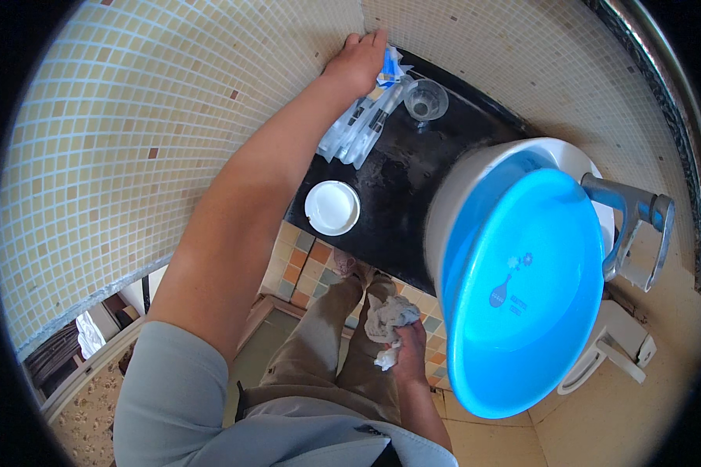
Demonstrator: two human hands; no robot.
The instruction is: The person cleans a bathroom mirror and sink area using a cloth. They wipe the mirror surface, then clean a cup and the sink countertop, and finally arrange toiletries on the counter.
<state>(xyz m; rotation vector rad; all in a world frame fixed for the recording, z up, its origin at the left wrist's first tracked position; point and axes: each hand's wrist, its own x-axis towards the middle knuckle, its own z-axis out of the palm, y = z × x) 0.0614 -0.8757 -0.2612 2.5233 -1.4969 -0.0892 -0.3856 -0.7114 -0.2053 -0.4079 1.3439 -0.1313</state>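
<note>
My left hand (359, 63) reaches into the far corner of a black countertop (400, 204), over a pile of plastic-wrapped packets (356, 131). Its fingertips are at a blue-and-white packet (390, 65); whether they grip it cannot be seen. Lower down, in front of my trousers, my right hand (412, 350) holds a crumpled greyish cloth (390, 318). A small white wad (387, 357) sticks out below the cloth at the same hand. Beside the packets stands a clear cup (425, 100). A white round dish (332, 208) with brown marks on its rim lies near the counter's front edge.
A light-blue plastic basin (531, 327) rests tilted over a white washbasin (444, 198), under a chrome faucet (625, 204). Mosaic-tiled walls (210, 105) enclose the counter at left and back. A white plastic fixture (607, 344) is at the lower right.
</note>
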